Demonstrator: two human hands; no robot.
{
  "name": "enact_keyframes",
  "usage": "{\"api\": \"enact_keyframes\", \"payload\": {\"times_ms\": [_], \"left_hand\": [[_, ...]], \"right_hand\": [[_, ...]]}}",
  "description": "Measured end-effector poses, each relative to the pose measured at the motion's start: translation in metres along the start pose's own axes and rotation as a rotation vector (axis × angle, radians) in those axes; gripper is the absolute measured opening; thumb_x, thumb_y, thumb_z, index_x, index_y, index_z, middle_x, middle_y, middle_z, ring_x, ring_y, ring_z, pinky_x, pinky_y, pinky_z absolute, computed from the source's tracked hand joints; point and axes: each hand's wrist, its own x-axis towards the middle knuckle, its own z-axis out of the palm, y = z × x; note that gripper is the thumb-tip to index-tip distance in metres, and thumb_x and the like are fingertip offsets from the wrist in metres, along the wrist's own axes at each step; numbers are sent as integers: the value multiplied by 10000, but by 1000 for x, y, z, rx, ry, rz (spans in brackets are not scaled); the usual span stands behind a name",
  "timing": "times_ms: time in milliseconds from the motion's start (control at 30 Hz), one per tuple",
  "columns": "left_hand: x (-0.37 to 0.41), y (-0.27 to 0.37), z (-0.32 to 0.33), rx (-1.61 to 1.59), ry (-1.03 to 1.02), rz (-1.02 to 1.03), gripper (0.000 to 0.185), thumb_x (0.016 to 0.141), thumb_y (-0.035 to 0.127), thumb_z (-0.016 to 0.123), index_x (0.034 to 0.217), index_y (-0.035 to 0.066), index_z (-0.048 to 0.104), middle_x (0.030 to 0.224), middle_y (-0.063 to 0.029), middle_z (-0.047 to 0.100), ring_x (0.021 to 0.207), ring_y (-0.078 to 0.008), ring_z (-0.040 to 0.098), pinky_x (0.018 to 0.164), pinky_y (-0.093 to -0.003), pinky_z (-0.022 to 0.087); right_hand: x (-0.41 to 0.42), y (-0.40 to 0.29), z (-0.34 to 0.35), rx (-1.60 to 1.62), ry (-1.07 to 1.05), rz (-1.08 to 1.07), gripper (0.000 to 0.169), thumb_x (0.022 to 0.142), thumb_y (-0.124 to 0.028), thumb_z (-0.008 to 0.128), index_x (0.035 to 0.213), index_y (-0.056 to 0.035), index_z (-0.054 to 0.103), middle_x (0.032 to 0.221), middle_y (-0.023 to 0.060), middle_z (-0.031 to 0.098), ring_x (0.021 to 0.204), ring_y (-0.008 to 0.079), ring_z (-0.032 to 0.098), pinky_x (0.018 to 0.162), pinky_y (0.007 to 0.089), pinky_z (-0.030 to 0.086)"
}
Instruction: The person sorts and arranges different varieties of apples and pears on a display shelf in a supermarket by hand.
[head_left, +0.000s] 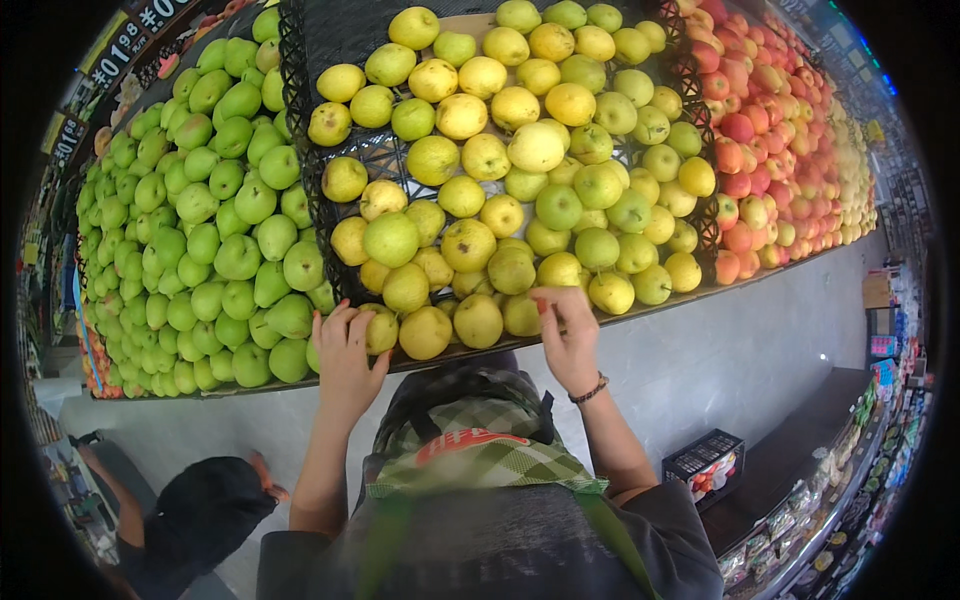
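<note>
Yellow-green pears (478, 321) lie in a section of the fruit display between two black plastic lattice dividers (300, 142). My left hand (349, 356) rests at the section's front left corner, its fingers around the left side of a yellow pear (381, 332); whether it grips the pear is unclear. My right hand (570, 330), a dark bracelet on its wrist, is at the front edge, with its fingertips at a yellow-green pear (522, 315) in the front row. Its fingers are bent, and their hold on the pear cannot be made out. Some pears show brown spots.
Green pears (240, 255) are heaped to the left, red apples (739, 127) to the right. Black crate mesh shows between the yellow pears. Behind me on the left, a person in dark clothes (202, 510) is on the grey floor. A black crate (705, 465) stands at the lower right beside a shelf.
</note>
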Motion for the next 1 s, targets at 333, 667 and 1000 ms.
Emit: {"api": "enact_keyframes", "payload": {"times_ms": [333,667,1000], "left_hand": [[47,50,32,-327,264,168,458,860,44,711,1308,35,617,1319,-164,601,1327,-410,537,1213,-589,338],[90,95,46,-405,208,216,444,879,31,706,1315,18,623,1330,-166,625,1302,-396,565,1143,-518,426],[152,183,98,-419,96,211,613,910,107,708,1482,24,504,1498,-238,483,1354,-446,488,1143,-506,414]], "right_hand": [[16,-5,52,-391,-34,-122,490,923,-105,725,1383,-13,583,1459,225,538,1374,446,501,1121,497,439],[20,4,5,-90,-63,-86,259,903,23,683,1157,-25,700,1176,187,698,1125,371,663,940,431,545],[145,86,-90,-721,69,-365,683,888,-382,783,1470,-98,566,1416,189,584,1329,378,526,1145,490,385]]}}
